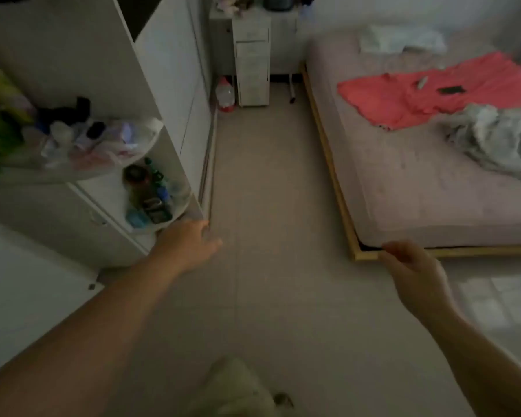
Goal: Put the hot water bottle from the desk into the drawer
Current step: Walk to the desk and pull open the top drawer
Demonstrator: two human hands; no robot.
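We see no hot water bottle yet, our left hand (190,245) is spread wide and our right hand (412,269) loosely curled, both holding nothing, so we may bump the crowded shelf (175,215) walking past.

A low bed with a pale pink sheet (418,176) and wooden frame fills the right side; a coral-red cloth (403,97) lies on it. White corner shelves (151,136) hold blurred bottles. A clear red-capped water jug (225,95) stands on the tiled floor (268,206).

Bare forearms (109,311), no sleeves, no jewellery.
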